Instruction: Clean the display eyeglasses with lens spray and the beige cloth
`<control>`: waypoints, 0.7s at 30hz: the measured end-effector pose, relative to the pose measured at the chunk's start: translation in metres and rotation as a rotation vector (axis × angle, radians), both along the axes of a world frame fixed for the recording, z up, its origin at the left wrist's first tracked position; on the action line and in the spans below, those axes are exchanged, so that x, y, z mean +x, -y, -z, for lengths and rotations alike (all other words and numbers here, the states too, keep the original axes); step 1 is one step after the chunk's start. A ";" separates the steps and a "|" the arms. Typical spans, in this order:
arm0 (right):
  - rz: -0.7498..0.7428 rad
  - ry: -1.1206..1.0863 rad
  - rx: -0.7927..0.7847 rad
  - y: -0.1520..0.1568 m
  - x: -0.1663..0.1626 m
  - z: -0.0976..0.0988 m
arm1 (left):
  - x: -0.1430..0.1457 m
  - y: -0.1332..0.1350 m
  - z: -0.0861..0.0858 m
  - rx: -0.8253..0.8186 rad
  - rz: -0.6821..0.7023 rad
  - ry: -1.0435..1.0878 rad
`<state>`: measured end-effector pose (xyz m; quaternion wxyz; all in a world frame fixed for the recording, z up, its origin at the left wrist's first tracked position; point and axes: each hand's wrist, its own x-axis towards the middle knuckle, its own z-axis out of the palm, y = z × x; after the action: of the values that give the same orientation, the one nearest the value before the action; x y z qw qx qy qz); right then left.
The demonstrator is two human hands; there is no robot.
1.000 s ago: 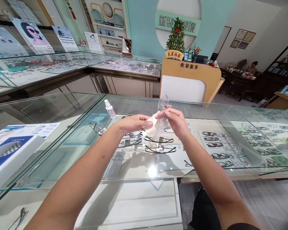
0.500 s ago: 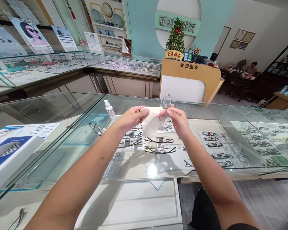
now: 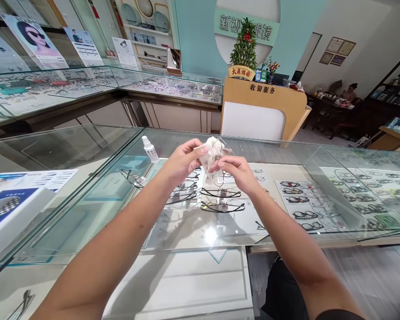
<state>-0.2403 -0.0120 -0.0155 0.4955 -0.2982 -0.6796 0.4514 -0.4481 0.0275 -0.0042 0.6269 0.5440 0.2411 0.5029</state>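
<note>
My left hand (image 3: 182,161) is closed on a bunched white cloth (image 3: 209,152), pressing it round one lens of a pair of thin-rimmed clear glasses (image 3: 220,165). My right hand (image 3: 235,172) pinches the glasses by the frame just beside the cloth. Both hands are raised above the glass counter (image 3: 280,151), over rows of displayed frames (image 3: 222,200).
A small white spray bottle (image 3: 150,149) stands on the counter left of my hands. A blue-and-white box (image 3: 10,213) lies at the left edge. More glass showcases (image 3: 86,84) run behind, with a wooden cashier desk (image 3: 263,111) and potted plant. A seated person (image 3: 350,94) is far right.
The cloth has gone from hanging loose to bunched up around the lens. Both hands moved slightly up and together, and the glasses tilted downward.
</note>
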 end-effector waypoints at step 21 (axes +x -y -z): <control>-0.131 -0.038 -0.077 0.000 0.002 -0.003 | 0.023 0.012 0.012 0.040 0.079 0.009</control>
<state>-0.2381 -0.0121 -0.0130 0.4658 -0.2630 -0.6703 0.5143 -0.4251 0.0151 -0.0158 0.6364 0.5633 0.2062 0.4850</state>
